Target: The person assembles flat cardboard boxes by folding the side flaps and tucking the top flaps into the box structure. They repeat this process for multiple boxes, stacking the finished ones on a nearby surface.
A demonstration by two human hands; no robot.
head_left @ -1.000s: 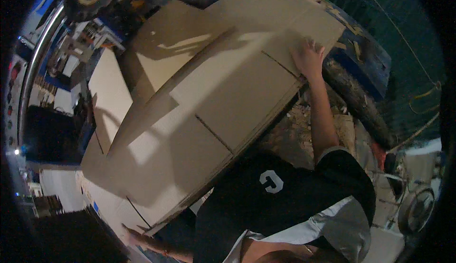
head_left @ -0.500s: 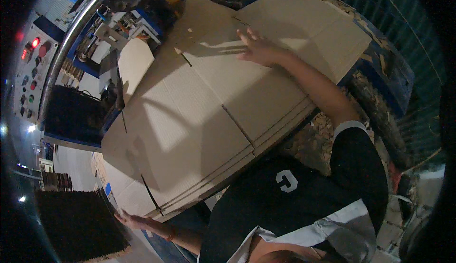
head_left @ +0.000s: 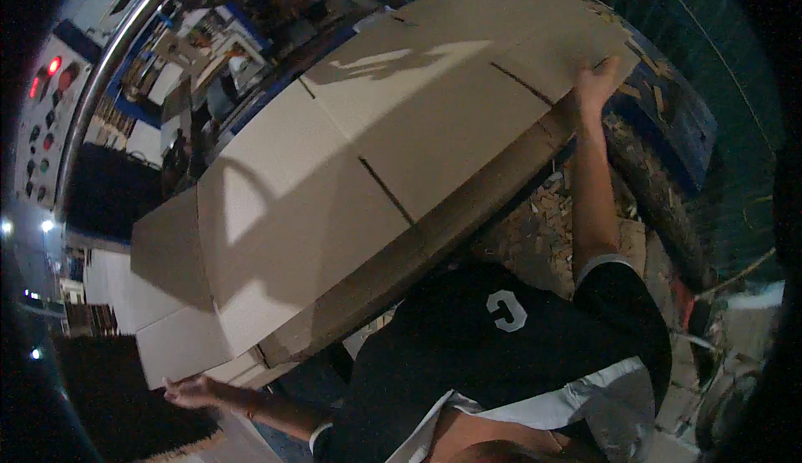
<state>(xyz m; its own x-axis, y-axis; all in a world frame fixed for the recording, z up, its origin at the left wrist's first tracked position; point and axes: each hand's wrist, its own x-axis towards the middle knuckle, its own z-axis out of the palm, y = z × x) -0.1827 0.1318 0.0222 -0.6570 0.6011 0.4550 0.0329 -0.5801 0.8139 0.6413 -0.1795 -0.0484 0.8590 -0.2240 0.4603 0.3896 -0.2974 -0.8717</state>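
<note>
A large slotted cardboard sheet [head_left: 334, 187] lies slantwise across the machine bed, with dark slots cut in it and its near strip bent at a crease. My left hand [head_left: 192, 392] is closed on the sheet's lower left corner, where the end panel tilts at a fold. At the far right end, my right hand [head_left: 597, 91] grips the near edge; thumb and fingers stand apart around the board, and part of the grip is hidden. Shadows of machine parts and of an arm fall across the sheet.
A control panel [head_left: 46, 124] with lit red lamps stands at the left beside a bent metal rail [head_left: 104, 70]. Machine parts [head_left: 200, 53] lie beyond the sheet. Cardboard scraps [head_left: 535, 221] litter the area below it. A dark stack of board [head_left: 109, 396] stands at lower left.
My right hand has moved from the sheet's middle to its right end. My left hand shifted slightly left. The sheet slid left, its end panel and near strip now bent.
</note>
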